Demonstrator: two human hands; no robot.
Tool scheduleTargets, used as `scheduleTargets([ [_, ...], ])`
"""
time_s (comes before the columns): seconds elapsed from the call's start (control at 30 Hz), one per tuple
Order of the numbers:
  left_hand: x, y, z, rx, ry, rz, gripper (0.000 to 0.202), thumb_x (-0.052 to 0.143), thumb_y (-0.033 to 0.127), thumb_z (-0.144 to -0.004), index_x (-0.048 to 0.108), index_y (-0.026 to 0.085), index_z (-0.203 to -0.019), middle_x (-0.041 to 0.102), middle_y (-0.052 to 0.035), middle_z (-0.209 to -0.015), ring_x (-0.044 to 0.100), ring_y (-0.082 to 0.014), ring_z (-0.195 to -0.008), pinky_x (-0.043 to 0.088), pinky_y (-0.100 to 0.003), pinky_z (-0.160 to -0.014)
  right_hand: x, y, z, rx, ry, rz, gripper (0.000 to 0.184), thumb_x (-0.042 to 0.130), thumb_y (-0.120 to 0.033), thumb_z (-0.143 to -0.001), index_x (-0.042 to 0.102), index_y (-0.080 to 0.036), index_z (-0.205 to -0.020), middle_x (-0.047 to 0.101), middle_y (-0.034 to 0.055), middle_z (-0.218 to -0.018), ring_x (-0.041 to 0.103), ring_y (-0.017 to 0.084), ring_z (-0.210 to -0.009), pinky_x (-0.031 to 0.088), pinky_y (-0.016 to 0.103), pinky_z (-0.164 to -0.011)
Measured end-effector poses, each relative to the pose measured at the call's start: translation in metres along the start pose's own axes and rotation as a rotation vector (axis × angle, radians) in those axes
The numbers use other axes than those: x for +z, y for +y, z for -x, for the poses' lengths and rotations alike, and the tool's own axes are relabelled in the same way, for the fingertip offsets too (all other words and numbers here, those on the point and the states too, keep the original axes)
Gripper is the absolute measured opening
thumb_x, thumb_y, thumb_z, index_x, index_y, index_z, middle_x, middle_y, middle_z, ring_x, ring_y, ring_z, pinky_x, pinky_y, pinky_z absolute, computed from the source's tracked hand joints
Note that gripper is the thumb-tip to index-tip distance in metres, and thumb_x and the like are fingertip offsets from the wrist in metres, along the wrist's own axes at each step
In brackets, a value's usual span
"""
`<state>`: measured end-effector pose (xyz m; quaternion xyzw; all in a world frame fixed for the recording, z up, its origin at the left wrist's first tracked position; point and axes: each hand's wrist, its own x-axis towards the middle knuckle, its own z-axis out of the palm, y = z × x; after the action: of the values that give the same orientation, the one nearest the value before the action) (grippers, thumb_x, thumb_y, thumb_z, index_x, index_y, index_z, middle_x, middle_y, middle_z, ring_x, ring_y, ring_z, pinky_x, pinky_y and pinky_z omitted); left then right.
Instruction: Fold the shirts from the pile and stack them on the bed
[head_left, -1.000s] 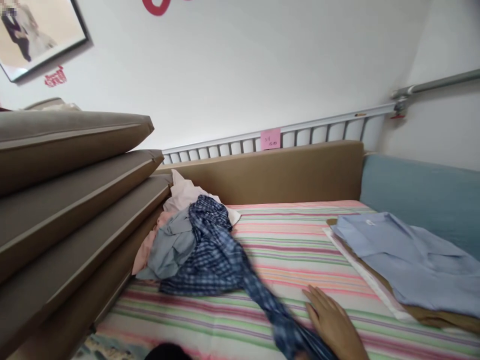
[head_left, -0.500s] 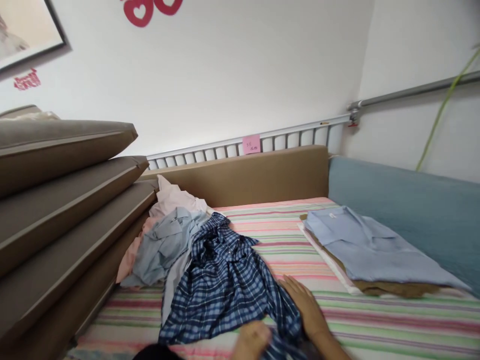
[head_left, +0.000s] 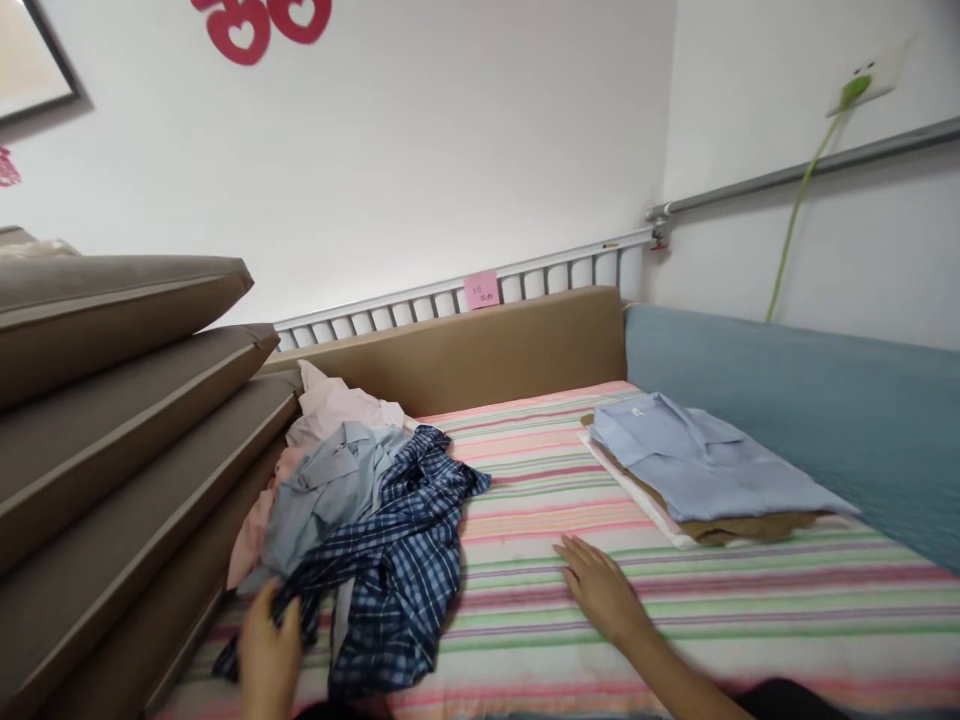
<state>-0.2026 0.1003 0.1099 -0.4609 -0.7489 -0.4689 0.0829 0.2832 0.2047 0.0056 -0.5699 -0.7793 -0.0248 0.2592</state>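
Observation:
A blue plaid shirt [head_left: 409, 600] lies crumpled on the striped bed sheet, one sleeve drawn across to the left. At that sleeve's end my left hand [head_left: 270, 650] has its thumb and fingers around the cloth; part of the grip is blurred. My right hand [head_left: 604, 595] rests palm down on the sheet [head_left: 525, 620], fingers stretched out, holding nothing. Behind the plaid shirt are a crumpled light blue-grey shirt [head_left: 330, 480] and pink clothes [head_left: 337, 405]. Over on the right, a folded light blue shirt [head_left: 705, 460] tops a flat pile of garments.
Thick brown cushions [head_left: 135, 390] are stacked along the left. A brown padded board [head_left: 510, 340] closes off the far end, before a white radiator [head_left: 405, 310] with a pink note [head_left: 481, 289]. On the right stands a blue padded side [head_left: 787, 380], below a green cord [head_left: 799, 200].
My left hand has carried the plaid sleeve from right to left across the shirt. My right hand has come away from the plaid cloth and lies on the sheet. The view has shifted right.

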Motion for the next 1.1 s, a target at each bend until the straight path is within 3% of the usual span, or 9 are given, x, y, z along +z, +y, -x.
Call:
scheduleTargets([
  [0.1,0.060,0.028,0.022,0.186,-0.259,-0.039,0.046,0.044,0.044,-0.074,0.061,0.011,-0.102,0.063,-0.0162,-0.110,0.056,-0.0283,-0.108,0.042,-0.041,-0.096,-0.004,-0.005,0.005,0.015,-0.031,0.021,0.039,0.040,-0.028,-0.085,0.060,-0.022,-0.118,0.055,0.0050,-0.128,0.048,0.022,-0.121,0.037,0.042,-0.102],
  [0.2,0.096,0.059,0.025,0.208,-0.280,-0.292,0.045,0.042,0.033,-0.080,0.054,0.011,-0.118,0.049,-0.0172,-0.132,0.041,-0.0307,-0.125,0.038,-0.047,-0.098,-0.008,-0.009,0.013,0.011,-0.057,0.030,0.040,0.039,-0.030,-0.086,0.058,-0.023,-0.121,0.053,0.0035,-0.130,0.046,0.021,-0.123,0.035,0.042,-0.103],
  [0.3,0.105,0.082,0.004,0.204,-0.380,-0.479,0.048,0.045,0.024,-0.081,0.045,0.016,-0.128,0.045,-0.0151,-0.137,0.032,-0.0323,-0.130,0.029,-0.057,-0.100,-0.011,-0.010,0.018,0.016,-0.068,0.038,0.041,0.039,-0.031,-0.087,0.058,-0.024,-0.122,0.052,0.0026,-0.131,0.046,0.021,-0.123,0.035,0.042,-0.104],
  [0.4,0.100,0.102,-0.024,0.155,-0.632,-0.524,0.037,0.046,0.017,-0.079,0.057,0.012,-0.114,0.064,-0.0190,-0.109,0.054,-0.0347,-0.109,0.024,-0.065,-0.095,-0.012,-0.011,0.020,0.027,-0.071,0.041,0.041,0.038,-0.031,-0.087,0.057,-0.025,-0.123,0.052,0.0022,-0.132,0.045,0.021,-0.123,0.035,0.042,-0.103],
  [0.5,0.096,0.136,-0.028,0.198,-0.746,-0.452,0.030,0.039,0.013,-0.080,0.064,0.011,-0.097,0.069,-0.0185,-0.094,0.062,-0.0314,-0.095,0.035,-0.052,-0.090,-0.013,-0.013,0.019,0.039,-0.071,0.024,0.041,0.038,-0.030,-0.087,0.057,-0.026,-0.122,0.052,0.0025,-0.132,0.045,0.022,-0.123,0.035,0.042,-0.103],
  [0.63,0.103,0.200,0.042,0.375,-0.844,-0.212,0.032,0.040,0.020,-0.083,0.062,0.026,-0.106,0.069,-0.0024,-0.103,0.062,-0.0146,-0.095,0.040,-0.023,-0.082,-0.015,-0.015,0.018,0.046,-0.067,-0.016,0.041,0.038,-0.029,-0.086,0.058,-0.024,-0.122,0.053,0.0043,-0.131,0.045,0.023,-0.124,0.033,0.043,-0.104],
  [0.73,0.112,0.236,0.125,0.480,-1.091,0.158,0.024,0.044,0.022,-0.081,0.066,0.021,-0.091,0.071,-0.0048,-0.090,0.063,-0.0163,-0.085,0.041,-0.023,-0.072,-0.018,-0.013,0.018,0.055,-0.081,-0.061,0.043,0.040,-0.024,-0.083,0.058,-0.023,-0.122,0.052,0.0063,-0.131,0.043,0.023,-0.125,0.032,0.043,-0.104],
  [0.87,0.118,0.240,0.194,0.447,-1.282,0.269,0.019,0.050,0.020,-0.076,0.069,0.019,-0.080,0.071,-0.0067,-0.082,0.063,-0.0185,-0.081,0.039,-0.025,-0.067,-0.020,-0.011,0.017,0.101,-0.168,-0.102,0.044,0.040,-0.020,-0.081,0.059,-0.024,-0.120,0.052,0.0049,-0.131,0.044,0.021,-0.124,0.033,0.040,-0.104],
  [1.1,0.114,0.197,0.197,0.274,-1.300,0.372,0.029,0.054,0.016,-0.072,0.067,0.021,-0.097,0.070,-0.0029,-0.096,0.061,-0.0179,-0.092,0.042,-0.027,-0.082,-0.024,-0.022,0.003,0.234,-0.078,-0.220,0.034,0.041,-0.026,-0.082,0.067,-0.019,-0.103,0.061,0.0085,-0.120,0.052,0.022,-0.115,0.034,0.038,-0.101],
])
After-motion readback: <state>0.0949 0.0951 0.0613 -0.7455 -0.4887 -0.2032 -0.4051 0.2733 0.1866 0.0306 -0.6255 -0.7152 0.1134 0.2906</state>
